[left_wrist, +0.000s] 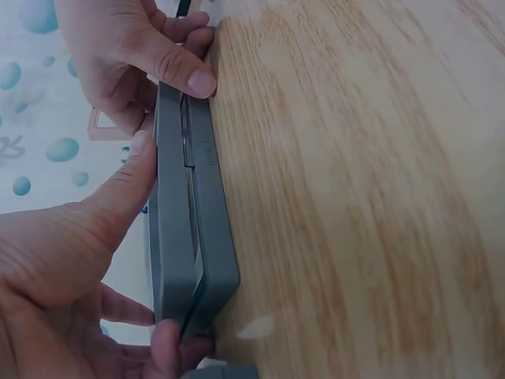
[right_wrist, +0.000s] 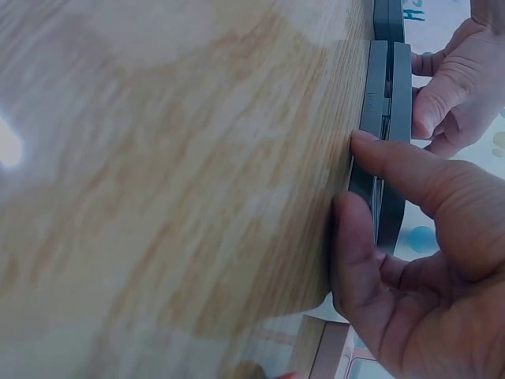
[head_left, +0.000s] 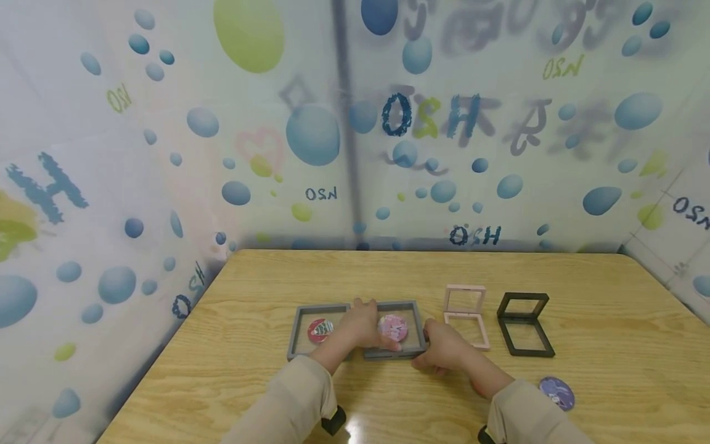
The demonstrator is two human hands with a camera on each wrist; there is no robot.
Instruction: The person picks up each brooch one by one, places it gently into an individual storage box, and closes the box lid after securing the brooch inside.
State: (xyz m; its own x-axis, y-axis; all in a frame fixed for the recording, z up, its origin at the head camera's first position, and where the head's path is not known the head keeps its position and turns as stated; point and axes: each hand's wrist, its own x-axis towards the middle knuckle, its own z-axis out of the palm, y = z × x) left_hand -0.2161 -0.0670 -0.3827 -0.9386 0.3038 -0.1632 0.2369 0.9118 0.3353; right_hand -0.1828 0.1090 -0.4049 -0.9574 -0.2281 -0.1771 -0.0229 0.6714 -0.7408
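A grey display frame (head_left: 396, 353) holds a round pink badge (head_left: 392, 328) behind its clear film. My left hand (head_left: 360, 327) grips its left end, thumb along the front edge and fingers at the far side. With thumb and fingers, my right hand (head_left: 446, 348) holds the front right corner. In the left wrist view the frame's two halves (left_wrist: 175, 237) lie together with a thin gap between them. Just left stands a second grey frame (head_left: 292, 333) with a red badge (head_left: 318, 331) inside, partly hidden by the left hand.
To the right, a pink frame (head_left: 465, 315) stands unfolded, its lower part partly behind the right hand. Farther right is an unfolded black frame (head_left: 531, 353). A purple badge (head_left: 557, 393) lies on the wooden table (head_left: 222, 382) near the right sleeve. Patterned curtains (head_left: 355, 154) hang behind.
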